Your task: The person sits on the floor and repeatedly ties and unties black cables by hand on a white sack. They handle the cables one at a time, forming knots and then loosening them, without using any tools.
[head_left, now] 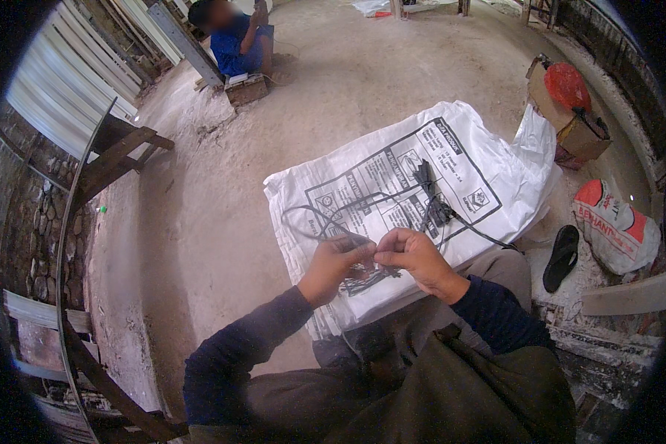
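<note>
In front of me a white printed sack [296, 185] lies flat across my lap and the ground. Over it my left hand [338, 265] and my right hand [416, 260] meet, thumbs and fingertips pinched together. A thin dark cord [287, 214] loops out to the left and runs into my left hand's fingers. What the right fingertips pinch is too small to make out. Beneath the hands lies a tangle of thin strands [364, 283], partly covered by them. Beyond my right hand, a bundle of black cords [435, 201] rests on the sack.
A person in blue [237, 46] sits at the far left. To the right are a cardboard box [581, 137] with a red bag [567, 85], a black sandal [562, 259] and a red-and-white sack [618, 228]. A wooden frame [115, 163] stands left on the dusty floor.
</note>
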The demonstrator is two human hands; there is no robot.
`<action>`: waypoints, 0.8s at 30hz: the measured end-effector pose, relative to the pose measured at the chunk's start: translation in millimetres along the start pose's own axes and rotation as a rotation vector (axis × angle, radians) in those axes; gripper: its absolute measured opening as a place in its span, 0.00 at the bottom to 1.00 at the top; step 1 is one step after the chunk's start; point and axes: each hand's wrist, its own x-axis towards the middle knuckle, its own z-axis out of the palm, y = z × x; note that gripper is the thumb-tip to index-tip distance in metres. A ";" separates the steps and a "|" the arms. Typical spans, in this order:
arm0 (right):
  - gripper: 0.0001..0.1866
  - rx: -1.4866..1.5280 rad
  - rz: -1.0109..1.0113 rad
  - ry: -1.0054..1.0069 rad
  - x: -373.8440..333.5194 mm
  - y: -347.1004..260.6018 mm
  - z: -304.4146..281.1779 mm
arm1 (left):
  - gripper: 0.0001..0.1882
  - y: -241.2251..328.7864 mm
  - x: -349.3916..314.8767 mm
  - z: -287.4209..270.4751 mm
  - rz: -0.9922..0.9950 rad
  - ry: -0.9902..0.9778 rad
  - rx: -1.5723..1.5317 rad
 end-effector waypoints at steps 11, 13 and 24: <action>0.09 -0.219 -0.143 -0.051 -3.7 -0.4 1.9 | 0.12 1.0 3.7 -7.2 -0.054 -0.022 -0.106; 0.09 -0.274 -0.188 -0.058 -3.5 -0.1 2.4 | 0.12 1.1 3.8 -7.6 -0.051 -0.018 -0.118; 0.09 0.621 0.140 -0.075 -3.1 -5.1 2.2 | 0.07 -5.0 -0.6 4.4 0.394 0.048 0.083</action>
